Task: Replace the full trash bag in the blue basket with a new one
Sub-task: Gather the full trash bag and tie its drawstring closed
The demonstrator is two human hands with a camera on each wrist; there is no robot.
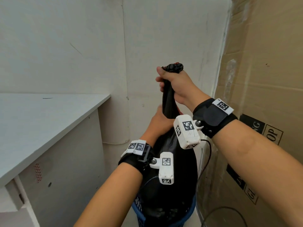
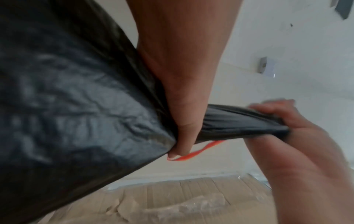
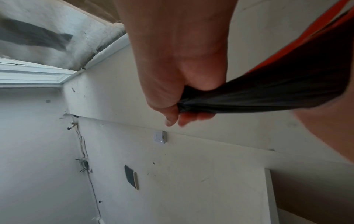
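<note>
A full black trash bag (image 1: 178, 177) bulges out of the blue mesh basket (image 1: 139, 208) at the bottom centre. Its top is gathered into a stretched neck (image 1: 168, 99). My right hand (image 1: 173, 82) grips the bunched top of that neck, held high. Lower down, my left hand (image 1: 159, 122) is wrapped round the base of the neck, where the bag (image 2: 76, 106) widens. An orange drawstring (image 2: 199, 150) hangs loose under the neck, beside my left hand (image 2: 184, 133). My right hand (image 3: 178, 97) holds the bag (image 3: 277, 91) in a closed fist.
A white table (image 1: 41, 122) stands on the left, its side panel close to the basket. A tall cardboard box (image 1: 262, 112) fills the right side. White walls meet in a corner behind the bag. A dark cable (image 1: 208, 154) runs down by the box.
</note>
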